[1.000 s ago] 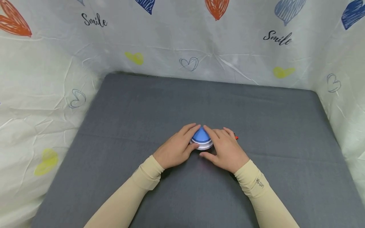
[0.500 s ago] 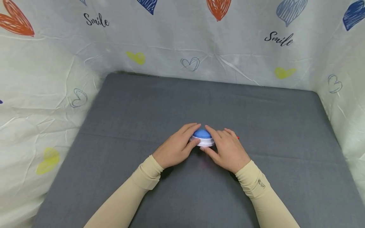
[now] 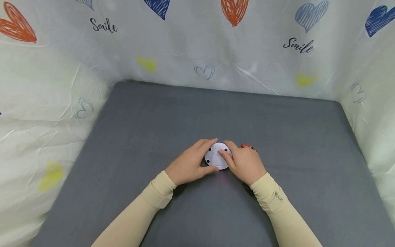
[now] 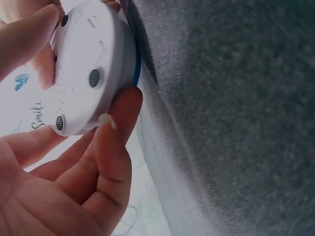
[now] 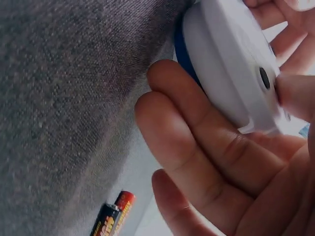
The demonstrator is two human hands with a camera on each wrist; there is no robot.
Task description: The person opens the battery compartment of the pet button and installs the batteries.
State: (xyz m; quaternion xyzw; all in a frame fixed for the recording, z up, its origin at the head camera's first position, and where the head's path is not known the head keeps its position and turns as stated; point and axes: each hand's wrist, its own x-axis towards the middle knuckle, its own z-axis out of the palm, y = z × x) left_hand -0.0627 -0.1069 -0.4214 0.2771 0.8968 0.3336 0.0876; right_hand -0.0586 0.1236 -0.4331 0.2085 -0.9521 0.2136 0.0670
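A small round device [image 3: 217,156] with a white base and a blue top is held between both hands over the grey mat [image 3: 277,130]. Its white underside with black rubber feet faces up toward me [image 4: 83,73] [image 5: 231,83]. My left hand [image 3: 191,163] grips its left rim with thumb and fingers. On the right side my right hand [image 3: 243,163] holds it, thumb lying across the underside. A black and red battery [image 3: 248,147] [image 5: 112,216] lies on the mat just beyond the right hand's fingers.
A white cloth [image 3: 197,44] printed with hearts and the word Smile walls in the mat at the back and on both sides. Beige sleeves [image 3: 148,202] cover both forearms.
The device has been flipped over: its blue top showed before, now the white underside faces up. Both hands stayed on it in about the same spot.
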